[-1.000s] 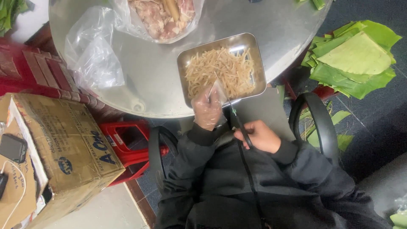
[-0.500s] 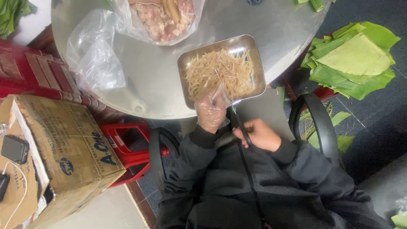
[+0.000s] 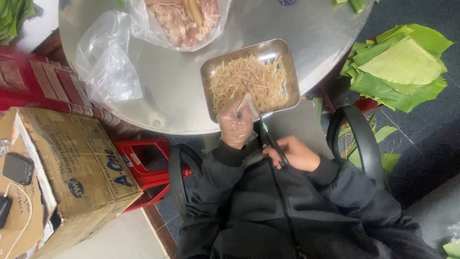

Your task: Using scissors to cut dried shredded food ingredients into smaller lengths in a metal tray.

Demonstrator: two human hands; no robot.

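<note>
Left hand [image 3: 235, 125] in thin clear glove shifted slightly along tray edge, fingers pinching pale strip, right hand [image 3: 295, 152] closed around black-handled scissors [image 3: 262, 125], rectangular metal tray [image 3: 285, 57] of shredded strips [image 3: 248, 82] on round steel table [image 3: 316, 33].

Round metal table [image 3: 182, 91], dark floor [image 3: 421, 144], red plastic stool [image 3: 143, 163], cardboard box [image 3: 72, 168].

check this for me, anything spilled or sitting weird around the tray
The metal tray of pale strips juts over the round table's near rim. Green leaf scraps lie on the dark floor below the leaf stack. No strips spilled.
</note>
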